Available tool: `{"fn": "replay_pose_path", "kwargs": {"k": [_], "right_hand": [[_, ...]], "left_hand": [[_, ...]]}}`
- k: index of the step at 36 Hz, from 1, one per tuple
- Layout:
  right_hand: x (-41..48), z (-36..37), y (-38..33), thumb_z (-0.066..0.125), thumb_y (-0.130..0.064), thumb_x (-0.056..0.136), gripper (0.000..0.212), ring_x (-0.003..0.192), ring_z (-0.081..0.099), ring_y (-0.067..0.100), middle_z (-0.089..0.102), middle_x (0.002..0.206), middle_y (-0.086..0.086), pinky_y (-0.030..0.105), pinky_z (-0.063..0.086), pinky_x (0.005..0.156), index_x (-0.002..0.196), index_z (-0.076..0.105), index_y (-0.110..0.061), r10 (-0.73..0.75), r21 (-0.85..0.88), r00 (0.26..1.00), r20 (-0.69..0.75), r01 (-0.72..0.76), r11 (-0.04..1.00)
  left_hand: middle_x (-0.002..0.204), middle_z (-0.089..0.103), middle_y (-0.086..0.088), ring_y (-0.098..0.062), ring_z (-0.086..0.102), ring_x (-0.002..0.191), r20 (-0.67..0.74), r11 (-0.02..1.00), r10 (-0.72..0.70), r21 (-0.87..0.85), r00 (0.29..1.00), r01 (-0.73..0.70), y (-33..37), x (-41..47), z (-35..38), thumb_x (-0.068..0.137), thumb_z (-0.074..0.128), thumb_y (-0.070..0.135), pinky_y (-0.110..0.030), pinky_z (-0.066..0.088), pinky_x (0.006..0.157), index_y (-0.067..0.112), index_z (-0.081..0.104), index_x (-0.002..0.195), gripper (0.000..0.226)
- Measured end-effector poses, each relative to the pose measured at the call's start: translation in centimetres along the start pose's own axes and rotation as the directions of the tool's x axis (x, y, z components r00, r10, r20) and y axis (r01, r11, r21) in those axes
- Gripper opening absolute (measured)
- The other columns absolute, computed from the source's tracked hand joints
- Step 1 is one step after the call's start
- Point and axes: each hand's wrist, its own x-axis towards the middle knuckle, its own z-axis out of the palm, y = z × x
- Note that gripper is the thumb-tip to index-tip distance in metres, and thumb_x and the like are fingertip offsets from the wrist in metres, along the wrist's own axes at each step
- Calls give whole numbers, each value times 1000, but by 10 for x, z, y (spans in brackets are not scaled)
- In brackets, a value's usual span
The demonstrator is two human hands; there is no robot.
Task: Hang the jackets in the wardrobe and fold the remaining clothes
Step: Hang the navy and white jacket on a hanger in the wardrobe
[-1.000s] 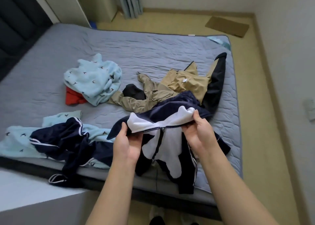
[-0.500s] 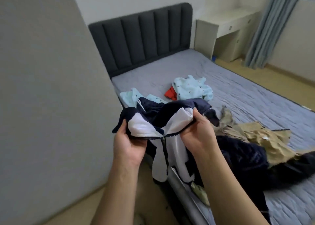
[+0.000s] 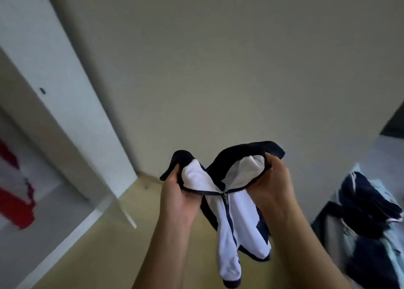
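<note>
The fingers (image 3: 173, 176) of the left hand (image 3: 179, 199) are curled over one side of the collar. Those of the right hand (image 3: 271, 186) are clamped round the other side. Both hands thus grip the navy-and-white zip-front fabric jacket (image 3: 229, 223) by its open neck. The zip is closed just below the collar, and the body hangs from the hands toward 6 o'clock, above the tan wooden floor (image 3: 87, 256).

The surroundings have changed, not the grip. A second ago the same two-handed hold sat over the bed among the scattered clothes. Half a second ago the view had swung toward the dark headboard. Now it faces a plain beige wall (image 3: 218, 69), with a tall white panel (image 3: 65, 87) at 9 o'clock that I take for the wardrobe's door or side. Past it, at 8 o'clock, hangs something blurred in red and white (image 3: 17, 201), too smeared to identify. The heap of navy and pale-blue clothes (image 3: 367, 212) has slid to 4 o'clock, on the edge of the grey quilted mattress (image 3: 389, 148).

I read this as the person turning from the bed to the wardrobe, jacket in hand, so the hanging step is under way. No hanger shows yet, and the heap remains to be folded.
</note>
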Motion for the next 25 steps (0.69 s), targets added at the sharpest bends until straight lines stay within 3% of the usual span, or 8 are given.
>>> {"fn": "replay_pose_path", "kwargs": {"k": [3, 5, 8, 14, 18, 23, 25], "right_hand": [[1, 41, 70, 38, -24, 96, 42, 63, 70, 20, 70, 70, 7, 29, 55, 56, 74, 69, -7, 114, -27, 990, 85, -112, 993], [1, 67, 117, 37, -23, 96, 48, 60, 69, 19, 67, 67, 6, 29, 54, 59, 64, 69, -7, 153, -33, 983, 105, -150, 988], [3, 104, 187, 39, -25, 95, 35, 68, 62, 17, 63, 67, 2, 32, 46, 71, 71, 60, -11, 210, -56, 973, 92, -206, 977], [0, 172, 310, 38, -21, 97, 27, 82, 60, 20, 63, 82, 7, 33, 48, 72, 91, 60, -7, 374, -146, 920, 114, -357, 923], [-4, 206, 373, 38, -21, 98, 29, 87, 62, 25, 65, 92, 13, 36, 48, 72, 102, 60, -3, 446, -230, 886, 128, -411, 882], [12, 242, 443, 42, -23, 97, 31, 96, 60, 28, 63, 106, 15, 37, 48, 82, 112, 60, -2, 531, -332, 841, 104, -474, 815], [22, 256, 472, 42, -23, 97, 35, 102, 58, 29, 60, 117, 15, 37, 47, 85, 121, 56, -3, 578, -350, 812, 85, -519, 780]], "left_hand": [[85, 58, -6, -19, 57, 83, -61, 994, 91, -49, 994, -94, 65, -17, -49, 98, 44, 24, -33, 42, 87, 9, 57, 97, 20], [80, 58, -4, -16, 58, 78, -90, 987, 137, -68, 986, -144, 107, -30, -80, 97, 43, 23, -30, 43, 84, 11, 57, 93, 19], [71, 57, -1, -12, 57, 65, -156, 976, 202, -55, 967, -213, 169, -49, -129, 97, 42, 23, -27, 45, 66, 12, 56, 81, 24], [74, 61, -5, -15, 60, 70, -267, 910, 367, -95, 891, -403, 268, -86, -214, 97, 40, 18, -27, 44, 75, 10, 66, 76, 35], [67, 66, -3, -14, 66, 60, -284, 842, 474, -133, 834, -524, 315, -102, -255, 96, 36, 15, -23, 54, 63, 13, 74, 59, 53], [85, 61, -8, -20, 62, 76, -382, 755, 525, -203, 760, -624, 363, -107, -299, 87, 44, 10, -31, 54, 76, 8, 63, 90, 19], [90, 62, -10, -23, 60, 84, -446, 728, 522, -212, 727, -652, 382, -107, -312, 72, 48, 8, -34, 52, 82, 7, 60, 97, 27]]}}
